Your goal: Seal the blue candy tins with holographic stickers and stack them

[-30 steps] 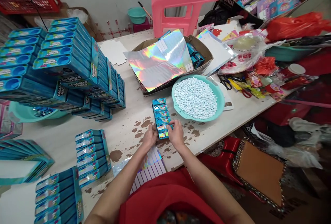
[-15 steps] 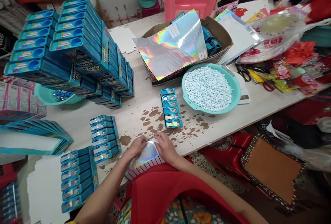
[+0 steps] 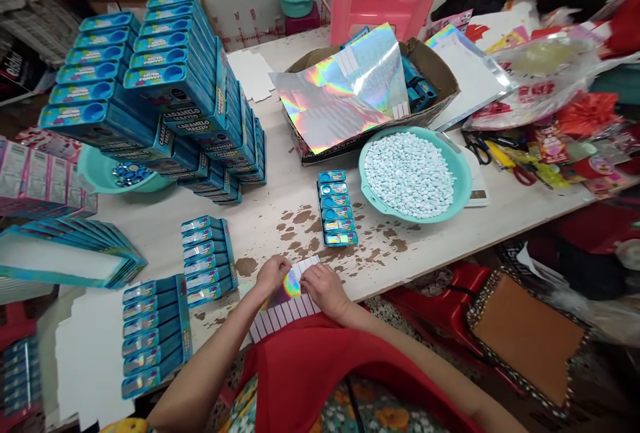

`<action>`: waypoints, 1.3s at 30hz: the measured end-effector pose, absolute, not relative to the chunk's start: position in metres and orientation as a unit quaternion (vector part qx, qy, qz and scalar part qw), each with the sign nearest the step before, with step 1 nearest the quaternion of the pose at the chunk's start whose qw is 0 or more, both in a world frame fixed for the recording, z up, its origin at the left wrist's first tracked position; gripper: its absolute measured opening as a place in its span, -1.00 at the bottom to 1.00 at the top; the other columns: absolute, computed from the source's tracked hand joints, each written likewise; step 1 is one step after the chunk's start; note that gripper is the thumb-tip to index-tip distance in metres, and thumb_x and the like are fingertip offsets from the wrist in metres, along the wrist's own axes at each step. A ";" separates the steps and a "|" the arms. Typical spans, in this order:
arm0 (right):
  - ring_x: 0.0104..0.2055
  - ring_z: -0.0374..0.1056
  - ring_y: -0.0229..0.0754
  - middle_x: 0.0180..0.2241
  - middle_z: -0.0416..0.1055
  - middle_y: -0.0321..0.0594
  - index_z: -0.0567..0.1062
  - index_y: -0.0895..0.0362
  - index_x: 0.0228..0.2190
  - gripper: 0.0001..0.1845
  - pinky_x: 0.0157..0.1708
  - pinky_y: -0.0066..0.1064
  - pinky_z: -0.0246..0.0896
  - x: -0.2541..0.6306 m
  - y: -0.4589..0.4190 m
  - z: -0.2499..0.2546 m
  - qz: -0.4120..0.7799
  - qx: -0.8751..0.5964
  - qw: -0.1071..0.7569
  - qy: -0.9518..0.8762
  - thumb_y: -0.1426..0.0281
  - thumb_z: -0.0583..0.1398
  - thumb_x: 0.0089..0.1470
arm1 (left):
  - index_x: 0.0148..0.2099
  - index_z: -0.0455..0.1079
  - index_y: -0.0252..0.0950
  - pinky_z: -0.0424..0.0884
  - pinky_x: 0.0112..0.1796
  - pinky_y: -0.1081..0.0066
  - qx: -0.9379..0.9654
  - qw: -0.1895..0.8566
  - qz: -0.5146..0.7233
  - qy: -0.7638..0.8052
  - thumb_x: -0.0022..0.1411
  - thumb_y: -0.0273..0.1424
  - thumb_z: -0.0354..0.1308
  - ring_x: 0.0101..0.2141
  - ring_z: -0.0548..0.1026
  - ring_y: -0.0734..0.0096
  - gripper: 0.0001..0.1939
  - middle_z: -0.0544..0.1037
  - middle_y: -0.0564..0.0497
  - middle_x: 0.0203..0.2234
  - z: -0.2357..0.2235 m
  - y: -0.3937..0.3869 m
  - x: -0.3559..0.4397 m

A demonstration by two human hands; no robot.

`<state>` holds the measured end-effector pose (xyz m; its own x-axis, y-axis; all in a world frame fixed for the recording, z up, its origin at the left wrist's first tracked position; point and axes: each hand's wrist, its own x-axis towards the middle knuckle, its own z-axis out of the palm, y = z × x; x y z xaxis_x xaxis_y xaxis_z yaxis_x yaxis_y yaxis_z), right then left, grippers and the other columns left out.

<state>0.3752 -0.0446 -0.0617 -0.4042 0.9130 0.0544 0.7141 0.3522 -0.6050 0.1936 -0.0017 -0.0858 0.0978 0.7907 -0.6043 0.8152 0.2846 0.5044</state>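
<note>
A shiny holographic sticker sheet [image 3: 294, 284] with a row of pale strips along its near side lies at the front edge of the table, close to my red apron. My left hand [image 3: 271, 277] is closed at its far left part, fingertips pinched together. On the right, the bent fingers of my right hand [image 3: 324, 288] grip the sheet. Whether a loose strip sits between the fingertips is too small to tell. Just beyond my hands stands a row of small blue candy boxes [image 3: 338, 208], some with shiny strips on top.
A turquoise basin [image 3: 377, 205] of white candies sits right of the row. Behind it, a cardboard box [image 3: 345, 146] carries another holographic sheet. Tall stacks of blue boxes [image 3: 170, 96] rise at left, with shorter rows [image 3: 209, 259] nearer. Scissors [image 3: 477, 147] lie at right.
The sheet's far edge, with pale strips, now shows between my hands. My right fingers have drawn in more tightly, and my left hand has shifted slightly. The view has moved a little.
</note>
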 end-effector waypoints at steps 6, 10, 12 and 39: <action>-0.42 0.30 -0.27 -0.47 0.39 -0.31 0.37 0.10 -0.44 -0.88 -0.36 -0.44 0.21 0.393 -0.023 -0.019 0.424 -0.589 0.340 -0.598 0.37 0.10 0.12 | -0.01 0.29 -0.27 0.32 -0.20 0.41 0.550 0.592 0.212 0.549 0.20 -0.21 0.01 -0.18 0.42 0.35 -0.64 0.46 -0.08 -0.14 -0.046 0.004 0.219; -0.38 0.30 -0.24 -0.44 0.37 -0.29 0.40 0.11 -0.44 -0.86 -0.33 -0.42 0.22 0.407 -0.004 -0.015 0.412 -0.640 0.383 -0.524 0.31 0.14 0.08 | -0.24 0.34 -0.35 0.34 -0.42 0.46 0.479 0.718 0.178 0.472 0.13 -0.13 0.07 -0.50 0.41 0.46 -0.65 0.44 0.03 -0.52 -0.025 0.022 0.246; -0.22 0.28 -0.17 -0.33 0.34 -0.21 0.44 0.12 -0.46 -0.84 -0.21 -0.35 0.20 0.411 0.007 -0.020 0.336 -0.680 0.396 -0.518 0.29 0.16 0.05 | -0.25 0.34 -0.34 0.25 -0.53 0.51 0.485 0.703 0.168 0.492 0.15 -0.12 0.04 -0.62 0.32 0.53 -0.65 0.36 0.11 -0.63 -0.022 0.040 0.257; -0.12 0.22 -0.07 -0.22 0.32 -0.09 0.33 0.16 -0.26 -0.84 -0.09 -0.17 0.12 0.440 0.067 -0.044 0.146 -0.734 0.420 -0.513 0.46 0.04 0.06 | -0.24 0.34 -0.28 0.21 -0.34 0.44 0.692 0.418 -0.043 0.587 0.16 -0.20 0.01 -0.29 0.40 0.28 -0.74 0.48 -0.05 -0.33 -0.071 0.072 0.227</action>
<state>0.4396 0.0671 -0.0441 0.4312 0.8759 0.2163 0.6307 -0.1212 -0.7665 0.2268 0.0721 -0.0714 0.3083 0.7765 -0.5496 0.8476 0.0381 0.5292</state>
